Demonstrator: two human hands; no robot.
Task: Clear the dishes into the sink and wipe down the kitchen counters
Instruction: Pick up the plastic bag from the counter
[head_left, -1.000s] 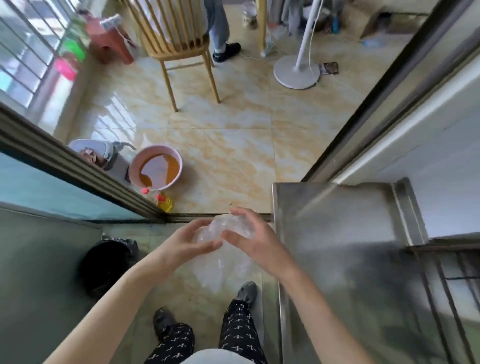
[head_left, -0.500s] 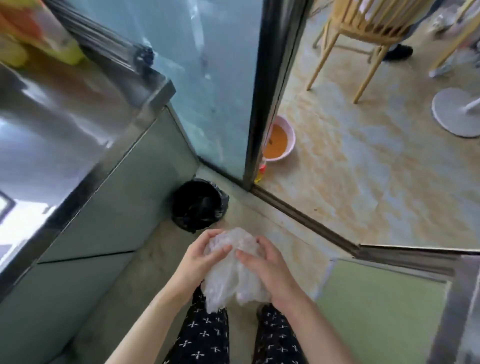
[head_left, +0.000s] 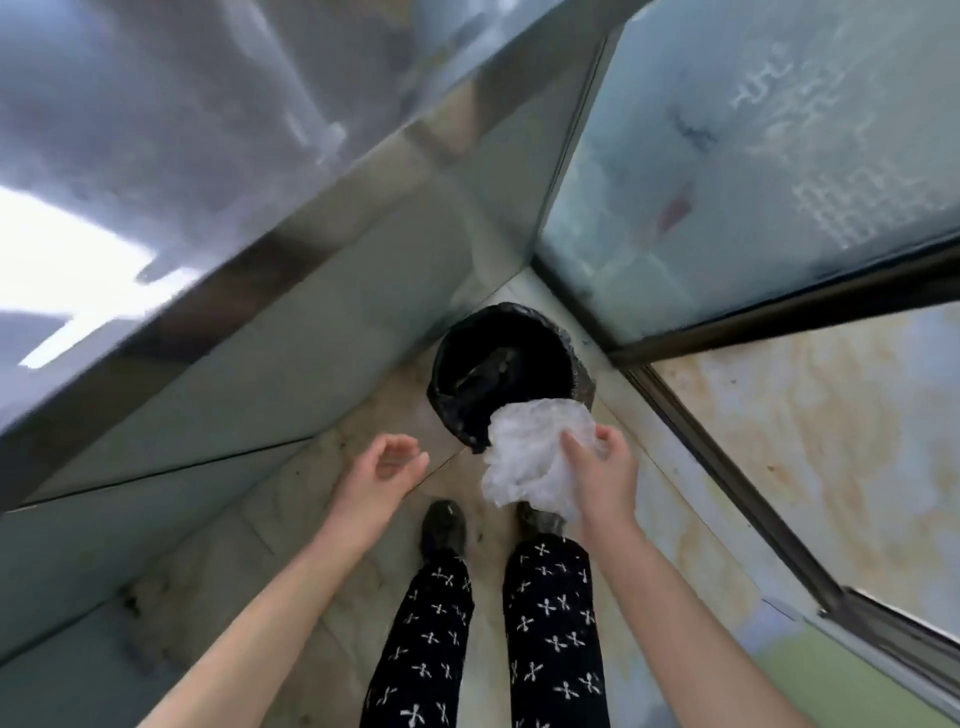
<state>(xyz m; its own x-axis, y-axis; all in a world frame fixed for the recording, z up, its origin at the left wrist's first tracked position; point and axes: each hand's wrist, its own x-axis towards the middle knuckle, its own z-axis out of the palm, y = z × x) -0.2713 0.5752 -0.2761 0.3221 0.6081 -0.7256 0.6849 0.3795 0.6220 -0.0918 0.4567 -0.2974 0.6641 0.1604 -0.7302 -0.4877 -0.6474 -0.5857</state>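
My right hand (head_left: 602, 470) grips a crumpled clear plastic bag (head_left: 530, 452), held just over the near rim of a black-lined trash bin (head_left: 501, 366) on the floor. My left hand (head_left: 382, 470) hangs beside it to the left, fingers loosely curled and apart, holding nothing. The steel kitchen counter (head_left: 171, 171) runs across the upper left, its front edge slanting down toward the left; its top is blurred.
A frosted glass sliding door (head_left: 769, 171) with a dark frame stands right of the bin, its floor track (head_left: 727, 478) running toward the lower right. Beyond lies marbled tile floor (head_left: 831, 441). My legs and dark shoes (head_left: 444, 527) stand on the narrow kitchen floor.
I have turned further toward the bin, which is now directly ahead. My left hand has let go of the plastic bag; the right hand carries it alone to the bin's rim.
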